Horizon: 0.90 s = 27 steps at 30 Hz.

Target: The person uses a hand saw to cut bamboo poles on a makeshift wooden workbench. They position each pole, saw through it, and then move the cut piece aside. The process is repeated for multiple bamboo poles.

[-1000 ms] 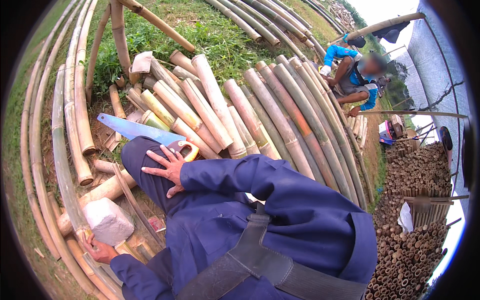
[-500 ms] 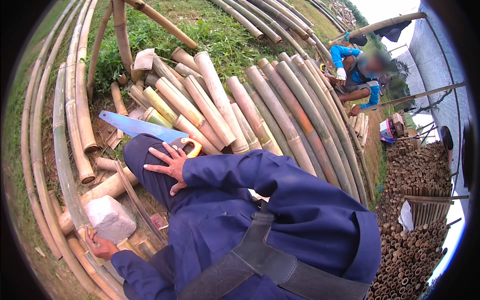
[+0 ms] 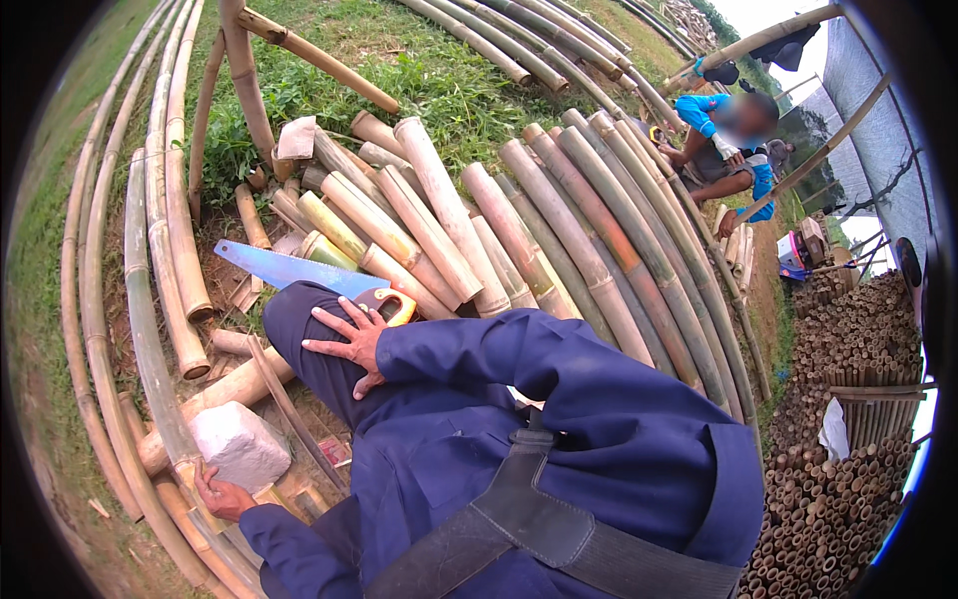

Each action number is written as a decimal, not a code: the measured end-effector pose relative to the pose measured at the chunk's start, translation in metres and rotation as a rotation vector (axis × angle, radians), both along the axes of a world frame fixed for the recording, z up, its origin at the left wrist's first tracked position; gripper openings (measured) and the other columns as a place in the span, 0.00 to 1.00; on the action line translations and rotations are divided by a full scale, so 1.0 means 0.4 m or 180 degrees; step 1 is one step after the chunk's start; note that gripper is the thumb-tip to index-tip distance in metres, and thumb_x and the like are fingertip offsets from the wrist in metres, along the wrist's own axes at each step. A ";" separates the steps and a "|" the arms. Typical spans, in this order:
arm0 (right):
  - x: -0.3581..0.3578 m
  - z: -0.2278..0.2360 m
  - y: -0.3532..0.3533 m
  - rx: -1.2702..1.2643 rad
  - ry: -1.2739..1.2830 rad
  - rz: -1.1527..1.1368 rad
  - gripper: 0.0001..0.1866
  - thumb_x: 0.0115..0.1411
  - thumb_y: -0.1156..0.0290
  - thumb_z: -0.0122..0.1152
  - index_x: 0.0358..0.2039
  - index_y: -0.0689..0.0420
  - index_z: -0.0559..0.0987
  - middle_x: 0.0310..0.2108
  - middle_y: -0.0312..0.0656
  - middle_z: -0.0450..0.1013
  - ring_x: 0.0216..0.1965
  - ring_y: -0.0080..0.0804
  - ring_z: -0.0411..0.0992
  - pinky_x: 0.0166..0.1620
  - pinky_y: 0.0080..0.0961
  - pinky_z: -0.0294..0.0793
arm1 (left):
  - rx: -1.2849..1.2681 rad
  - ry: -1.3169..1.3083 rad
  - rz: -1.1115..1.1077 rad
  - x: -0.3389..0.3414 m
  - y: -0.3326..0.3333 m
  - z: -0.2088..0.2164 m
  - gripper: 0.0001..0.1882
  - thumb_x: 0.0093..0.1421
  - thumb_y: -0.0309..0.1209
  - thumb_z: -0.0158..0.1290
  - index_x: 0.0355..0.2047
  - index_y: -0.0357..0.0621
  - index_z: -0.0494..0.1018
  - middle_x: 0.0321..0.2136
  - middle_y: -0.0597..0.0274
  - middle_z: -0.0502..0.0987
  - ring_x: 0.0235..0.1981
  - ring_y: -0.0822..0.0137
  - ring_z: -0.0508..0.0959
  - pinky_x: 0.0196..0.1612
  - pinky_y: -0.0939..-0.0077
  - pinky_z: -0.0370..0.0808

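Note:
My left hand (image 3: 226,495) is closed at the edge of a long greenish bamboo pole (image 3: 150,329), beside a whitish stone block (image 3: 239,445); the far side of its grip is hidden. Fingers spread, my right hand (image 3: 351,346) lies flat on my bent knee in dark blue trousers and holds nothing. Just beyond that knee, a hand saw (image 3: 289,270) with a blue blade and an orange-and-dark handle (image 3: 397,305) rests on cut bamboo pieces.
Cut bamboo lengths (image 3: 559,250) lie in a row ahead. Long poles (image 3: 90,299) run along the left. A bamboo post frame (image 3: 244,80) stands in the grass. At right, a person in blue (image 3: 707,115) crouches near stacked bamboo ends (image 3: 808,529).
The view has shifted slightly, moving the scene rightward and down. My hands keep their places on the pole and knee. The person at right has raised a gloved hand.

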State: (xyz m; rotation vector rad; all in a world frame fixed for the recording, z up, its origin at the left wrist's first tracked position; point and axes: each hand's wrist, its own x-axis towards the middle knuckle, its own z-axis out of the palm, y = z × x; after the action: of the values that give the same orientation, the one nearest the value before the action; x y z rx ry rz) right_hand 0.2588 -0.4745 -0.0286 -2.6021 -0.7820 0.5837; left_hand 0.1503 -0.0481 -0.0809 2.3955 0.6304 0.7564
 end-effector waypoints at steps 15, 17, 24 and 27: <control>0.028 0.037 0.020 0.0191 -0.0074 0.0058 0.66 0.37 0.42 0.83 0.75 0.24 0.54 0.80 0.42 0.30 0.78 0.63 0.29 0.69 0.78 0.47 | -0.0039 -0.0469 0.0043 -0.014 -0.032 0.019 0.21 0.66 0.22 0.49 0.59 0.45 0.76 0.49 0.51 0.81 0.43 0.55 0.82 0.47 0.63 0.78; 0.054 0.052 0.032 0.0202 -0.0062 0.0157 0.66 0.37 0.40 0.83 0.75 0.25 0.54 0.80 0.43 0.31 0.78 0.63 0.29 0.69 0.78 0.46 | 0.0174 -0.0544 0.0100 -0.013 -0.041 0.030 0.21 0.66 0.22 0.50 0.59 0.44 0.75 0.51 0.51 0.81 0.43 0.54 0.81 0.47 0.62 0.77; 0.147 -0.009 0.086 0.0570 -0.0356 0.0049 0.63 0.37 0.36 0.80 0.74 0.33 0.60 0.78 0.44 0.41 0.77 0.61 0.37 0.70 0.72 0.49 | 0.0835 -0.0578 0.0247 -0.069 0.078 0.005 0.23 0.63 0.22 0.52 0.60 0.42 0.74 0.53 0.52 0.78 0.46 0.53 0.79 0.49 0.59 0.76; 0.174 -0.018 0.089 0.0766 -0.0249 -0.0185 0.62 0.39 0.39 0.80 0.74 0.38 0.60 0.77 0.47 0.46 0.77 0.59 0.41 0.72 0.63 0.52 | 0.0845 -0.0503 0.0419 -0.087 0.108 0.004 0.23 0.63 0.24 0.53 0.60 0.41 0.74 0.54 0.52 0.78 0.47 0.53 0.79 0.49 0.58 0.76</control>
State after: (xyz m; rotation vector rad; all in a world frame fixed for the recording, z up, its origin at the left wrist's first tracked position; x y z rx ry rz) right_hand 0.3285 -0.4391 -0.0358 -2.4282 -0.7481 0.3491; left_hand 0.1154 -0.0049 -0.0795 2.5151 0.6625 1.1367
